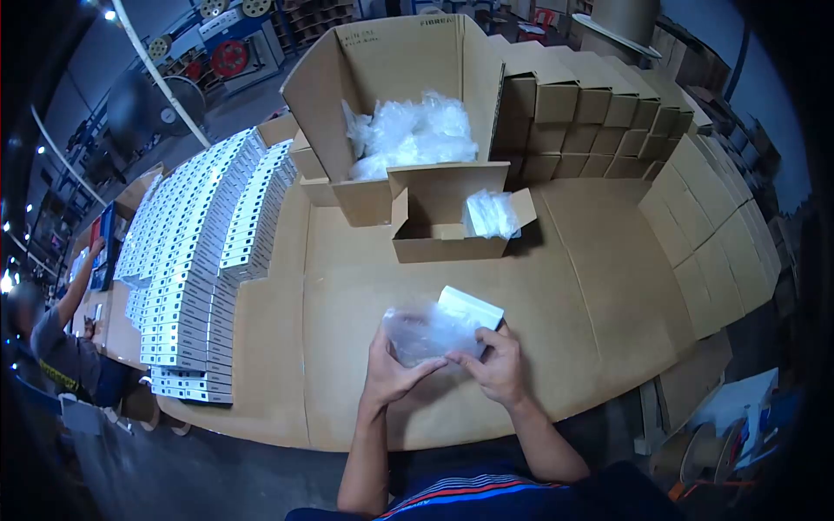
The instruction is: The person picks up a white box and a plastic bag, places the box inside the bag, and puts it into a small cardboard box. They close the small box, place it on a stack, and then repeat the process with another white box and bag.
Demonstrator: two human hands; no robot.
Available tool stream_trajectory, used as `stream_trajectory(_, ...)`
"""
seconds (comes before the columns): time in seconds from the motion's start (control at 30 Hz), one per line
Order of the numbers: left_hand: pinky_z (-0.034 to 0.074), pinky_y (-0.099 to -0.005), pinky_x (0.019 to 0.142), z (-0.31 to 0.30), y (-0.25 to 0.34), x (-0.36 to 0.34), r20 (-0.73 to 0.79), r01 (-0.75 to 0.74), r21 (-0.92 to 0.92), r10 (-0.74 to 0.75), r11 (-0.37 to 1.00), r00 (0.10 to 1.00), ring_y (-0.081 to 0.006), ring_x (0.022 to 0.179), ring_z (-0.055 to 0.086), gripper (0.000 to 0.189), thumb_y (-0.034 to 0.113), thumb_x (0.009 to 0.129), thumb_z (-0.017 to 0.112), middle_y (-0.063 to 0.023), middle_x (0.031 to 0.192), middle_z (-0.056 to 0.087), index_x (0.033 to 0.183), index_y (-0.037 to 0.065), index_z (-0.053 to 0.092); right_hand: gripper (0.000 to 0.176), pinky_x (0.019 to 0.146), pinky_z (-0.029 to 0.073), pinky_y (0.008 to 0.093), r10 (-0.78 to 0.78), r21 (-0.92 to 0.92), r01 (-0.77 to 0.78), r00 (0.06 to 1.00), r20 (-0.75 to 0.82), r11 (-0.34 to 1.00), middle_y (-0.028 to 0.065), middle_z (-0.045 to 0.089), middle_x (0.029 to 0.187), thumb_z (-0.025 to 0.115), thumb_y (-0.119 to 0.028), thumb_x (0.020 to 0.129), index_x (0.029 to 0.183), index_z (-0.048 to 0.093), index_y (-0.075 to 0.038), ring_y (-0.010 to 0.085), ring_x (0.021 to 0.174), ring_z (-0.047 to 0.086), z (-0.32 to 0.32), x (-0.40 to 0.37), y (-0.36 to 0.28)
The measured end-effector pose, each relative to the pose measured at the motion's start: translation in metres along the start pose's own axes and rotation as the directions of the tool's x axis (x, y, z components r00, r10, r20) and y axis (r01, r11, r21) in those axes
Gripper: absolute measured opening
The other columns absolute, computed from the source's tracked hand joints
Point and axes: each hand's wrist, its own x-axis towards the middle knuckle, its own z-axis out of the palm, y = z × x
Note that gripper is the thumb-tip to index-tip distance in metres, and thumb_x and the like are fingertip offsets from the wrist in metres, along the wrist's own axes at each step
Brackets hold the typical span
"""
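Observation:
Low over the front of the cardboard-covered table (347,347), my left hand (391,375) grips the left side of a clear plastic bag (423,335). My right hand (499,366) is closed around a small white box (473,310), its thumb and fingers at the box's right end. The bag overlaps the lower left part of the box, and both thumbs come close together at the bag's lower edge. Just beyond my hands stands a small open carton (450,251), with a bundle of clear plastic bags (492,214) at its right side.
A large open carton (400,56) full of plastic bags (417,130) stands behind. Tall stacks of white boxes (187,260) line the left. Brown cartons (595,104) are piled at the back right, and more brown cartons (708,230) at the right edge. Another person (65,339) works far left.

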Motion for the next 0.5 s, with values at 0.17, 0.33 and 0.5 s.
stream_trajectory(0.17,0.058,-0.0325,0.086,-0.006,0.001,-0.015,-0.021,0.170,0.197,-0.169,0.966,0.985,-0.0186,0.099,0.070,0.053,0.007,0.076,0.093,-0.0105,0.107,0.070,0.118,-0.003,0.062,0.031,0.087,0.052,0.0344,-0.041,-0.084,0.049,0.994,0.097,0.995,0.0135,0.062,0.112,0.089,-0.013,0.082,0.102,0.072,0.002,0.0222,0.102,0.062,-0.013,0.007,-0.009)
stream_trajectory(0.33,0.058,-0.0318,0.082,-0.009,0.015,-0.020,0.047,0.117,0.335,-0.140,0.935,0.989,-0.0172,0.094,0.071,0.039,0.007,0.079,0.091,-0.0104,0.101,0.072,0.109,-0.001,0.067,0.037,0.101,0.049,0.0324,0.048,0.318,-0.057,0.998,0.036,0.947,0.0125,0.059,0.128,0.068,0.003,0.094,0.130,0.061,0.004,0.0190,0.114,0.062,-0.050,0.034,-0.012)
stream_trajectory(0.5,0.058,-0.0310,0.081,-0.001,0.016,-0.025,0.110,0.100,0.351,-0.147,0.931,0.983,-0.0162,0.090,0.071,0.035,0.007,0.080,0.090,-0.0080,0.097,0.073,0.106,-0.001,0.067,0.059,0.096,0.052,0.0295,-0.240,0.508,0.240,0.968,-0.067,0.827,0.0086,0.055,0.119,0.071,0.009,0.092,0.140,0.040,-0.003,0.0145,0.108,0.061,-0.036,0.061,-0.056)
